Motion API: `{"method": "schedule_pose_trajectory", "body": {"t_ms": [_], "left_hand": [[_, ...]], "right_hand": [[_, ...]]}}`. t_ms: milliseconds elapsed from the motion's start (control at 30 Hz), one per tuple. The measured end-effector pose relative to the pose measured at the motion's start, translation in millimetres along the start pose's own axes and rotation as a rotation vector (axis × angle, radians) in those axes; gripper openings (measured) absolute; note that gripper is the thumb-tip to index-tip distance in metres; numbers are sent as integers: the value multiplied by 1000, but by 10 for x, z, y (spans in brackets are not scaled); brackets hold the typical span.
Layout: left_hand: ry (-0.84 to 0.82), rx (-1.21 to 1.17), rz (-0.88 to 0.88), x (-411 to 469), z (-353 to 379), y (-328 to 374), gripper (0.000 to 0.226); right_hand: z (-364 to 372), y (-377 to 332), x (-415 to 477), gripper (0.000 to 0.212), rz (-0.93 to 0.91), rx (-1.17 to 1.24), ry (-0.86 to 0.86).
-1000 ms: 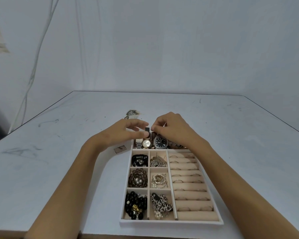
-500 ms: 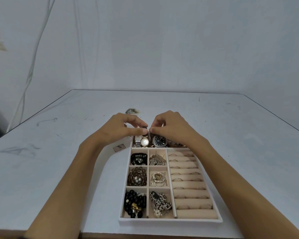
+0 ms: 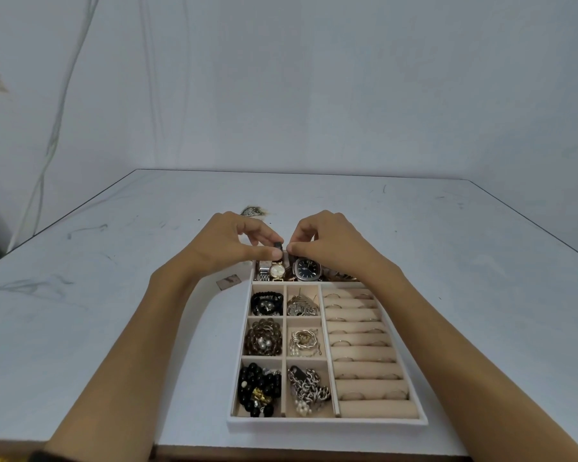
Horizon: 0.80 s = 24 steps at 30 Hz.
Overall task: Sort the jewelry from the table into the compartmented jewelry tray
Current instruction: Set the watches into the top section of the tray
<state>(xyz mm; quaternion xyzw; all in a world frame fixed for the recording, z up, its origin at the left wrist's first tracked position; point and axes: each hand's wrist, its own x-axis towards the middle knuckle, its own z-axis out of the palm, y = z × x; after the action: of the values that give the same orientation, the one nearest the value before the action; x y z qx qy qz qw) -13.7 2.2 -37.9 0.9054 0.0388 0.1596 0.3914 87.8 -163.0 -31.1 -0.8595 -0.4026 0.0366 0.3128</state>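
The white compartmented jewelry tray (image 3: 327, 421) lies near the table's front edge. Its small cells hold black bead bracelets (image 3: 259, 390), silver chains (image 3: 307, 388) and earrings; ring rolls (image 3: 364, 348) fill the right side. The far compartment holds a gold-faced watch (image 3: 277, 271) and a dark-faced watch (image 3: 307, 269). My left hand (image 3: 234, 241) and my right hand (image 3: 327, 241) meet above that far compartment, both pinching a small dark watch strap (image 3: 278, 245) between fingertips. A loose piece of jewelry (image 3: 252, 211) lies on the table beyond my left hand.
A small brown tag (image 3: 228, 281) lies on the white table (image 3: 114, 295) just left of the tray. The table's front edge runs close below the tray. A wall stands behind the table, with cables hanging at the left.
Both hands have drawn closer together over the far compartment, fingertips now meeting on the strap. The view has shifted slightly.
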Motion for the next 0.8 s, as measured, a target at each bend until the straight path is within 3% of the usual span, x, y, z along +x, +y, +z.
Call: {"method": "schedule_pose_trajectory", "body": {"t_ms": [400, 800], "left_hand": [[-68, 14, 28, 39, 55, -99, 27], [-132, 1, 7, 29, 36, -108, 21]], "right_hand": [[-22, -3, -15, 11, -13, 17, -4], [-38, -3, -28, 8, -22, 26, -19]]}}
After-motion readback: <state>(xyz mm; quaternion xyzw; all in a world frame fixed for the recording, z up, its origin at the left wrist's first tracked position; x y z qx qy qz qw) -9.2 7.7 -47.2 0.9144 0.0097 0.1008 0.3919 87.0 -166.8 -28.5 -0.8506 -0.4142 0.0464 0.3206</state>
